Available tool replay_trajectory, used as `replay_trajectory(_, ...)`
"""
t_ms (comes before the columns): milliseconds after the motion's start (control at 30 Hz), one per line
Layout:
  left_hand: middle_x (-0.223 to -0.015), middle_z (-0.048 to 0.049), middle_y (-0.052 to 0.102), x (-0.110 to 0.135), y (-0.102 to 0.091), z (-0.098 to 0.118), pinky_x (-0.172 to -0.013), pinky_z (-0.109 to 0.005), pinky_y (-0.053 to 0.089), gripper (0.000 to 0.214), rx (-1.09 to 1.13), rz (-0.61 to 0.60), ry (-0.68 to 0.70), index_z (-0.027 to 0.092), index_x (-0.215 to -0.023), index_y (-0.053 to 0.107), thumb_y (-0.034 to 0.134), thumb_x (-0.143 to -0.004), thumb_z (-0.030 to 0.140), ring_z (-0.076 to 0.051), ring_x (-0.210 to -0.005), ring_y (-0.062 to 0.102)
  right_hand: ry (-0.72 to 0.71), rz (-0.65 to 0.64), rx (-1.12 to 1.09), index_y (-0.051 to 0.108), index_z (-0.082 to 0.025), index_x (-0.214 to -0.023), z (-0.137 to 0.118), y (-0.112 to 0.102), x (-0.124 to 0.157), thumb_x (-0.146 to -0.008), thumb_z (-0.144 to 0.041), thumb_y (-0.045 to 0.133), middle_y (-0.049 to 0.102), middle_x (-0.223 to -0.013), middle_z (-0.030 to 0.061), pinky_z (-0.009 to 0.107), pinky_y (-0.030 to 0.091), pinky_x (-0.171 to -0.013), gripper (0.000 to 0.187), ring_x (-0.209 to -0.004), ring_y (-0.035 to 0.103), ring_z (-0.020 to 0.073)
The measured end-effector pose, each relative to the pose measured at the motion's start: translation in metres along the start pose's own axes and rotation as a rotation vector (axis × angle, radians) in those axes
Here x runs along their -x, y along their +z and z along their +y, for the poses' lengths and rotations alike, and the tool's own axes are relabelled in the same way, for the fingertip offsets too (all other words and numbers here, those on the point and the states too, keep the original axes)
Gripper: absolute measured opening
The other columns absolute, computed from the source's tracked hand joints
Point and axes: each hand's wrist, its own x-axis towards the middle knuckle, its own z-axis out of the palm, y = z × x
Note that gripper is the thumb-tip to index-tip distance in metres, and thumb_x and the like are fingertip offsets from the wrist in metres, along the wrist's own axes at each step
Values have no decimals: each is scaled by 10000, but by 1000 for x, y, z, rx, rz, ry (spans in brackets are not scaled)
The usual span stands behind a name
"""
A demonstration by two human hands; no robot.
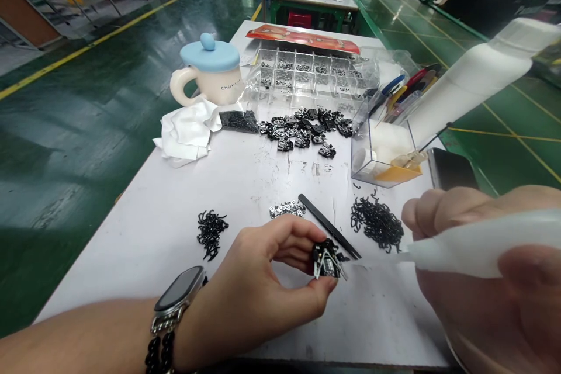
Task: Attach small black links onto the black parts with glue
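Note:
Between the thumb and fingers of my left hand [272, 280] is a small black and silver mechanical assembly [328, 260], held just above the table. My right hand [491, 304] grips a translucent white squeeze bottle [477, 242], its narrow tip pointing left toward the assembly but apart from it. Black tweezers [328, 227] lie on the table behind the assembly. Beside them is a little heap of small silver parts [287, 209]. Small curved black pieces form one pile [377, 223] near my right hand and another pile [211, 234] to the left.
More black and silver assemblies [302, 128] are heaped mid-table. Behind them stands a clear compartment tray [298, 73] of small parts. A lidded mug [213, 70] and crumpled white tissue [186, 131] are at left. A clear holder [385, 155] with pens and a white bottle [477, 82] stands right.

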Motion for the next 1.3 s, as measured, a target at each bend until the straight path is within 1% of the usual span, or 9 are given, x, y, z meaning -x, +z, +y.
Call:
replay_trajectory(233,-854,50,692,-2,0,1,-718,-104,542,305,3,7,1,230,-978,589,712,-708,162,-75,-784,655,-7,-34,19,588,-212,-768,3,-2,6,-766,-353,683,539,-740,19,324,433,-621,170,-790,531,201)
replay_trajectory(800,-873,59,689,-3,1,0,-727,-107,544,309,-3,5,-3,252,-996,584,710,-724,178,-75,-798,655,-32,-83,5,593,-199,-793,6,-2,4,-791,-322,669,539,-731,20,307,415,-606,145,-789,532,189)
replay_trajectory(900,-867,58,688,-2,1,0,-722,-103,543,312,10,4,-1,247,-991,585,707,-718,158,-73,-792,653,-118,-26,-50,566,-194,-779,8,0,-2,-805,-321,655,537,-668,9,340,432,-658,158,-696,523,176)
replay_trajectory(1000,-862,45,687,-1,1,0,-717,-115,549,307,12,4,-10,237,-988,585,708,-716,164,-82,-791,652,-236,121,-80,548,-205,-814,16,1,-12,-824,-294,627,543,-688,12,360,437,-657,119,-659,521,180)
replay_trajectory(1067,-859,31,685,-1,0,0,-711,-132,557,305,-1,8,-12,228,-990,587,710,-715,176,-94,-789,650,-276,155,16,513,-221,-853,25,0,-19,-837,-276,595,509,-742,4,340,425,-620,100,-657,509,169)
replay_trajectory(1100,-860,22,685,-1,0,0,-708,-143,561,304,-8,8,-13,221,-992,589,709,-716,181,-101,-789,650,-276,131,95,491,-226,-844,30,0,-22,-832,-272,596,480,-750,-6,322,416,-608,115,-652,496,156)
replay_trajectory(1167,-861,5,685,-1,1,0,-705,-166,568,299,-19,0,-13,207,-991,589,705,-716,188,-115,-789,650,-264,5,279,458,-222,-801,41,1,-26,-804,-259,620,438,-733,-25,289,397,-597,166,-641,470,130)
replay_trajectory(1233,-858,-4,687,1,2,1,-705,-180,571,292,-37,-23,-13,196,-985,590,699,-714,190,-123,-786,652,-215,-115,442,441,-213,-785,51,4,-30,-774,-223,635,451,-729,-33,272,395,-620,194,-651,467,116)
replay_trajectory(1300,-850,-7,688,3,3,1,-706,-189,572,287,-63,-51,-5,191,-976,589,691,-709,179,-125,-778,653,-169,-182,572,439,-207,-836,60,10,-34,-763,-198,623,496,-763,-28,273,408,-642,198,-668,493,115)
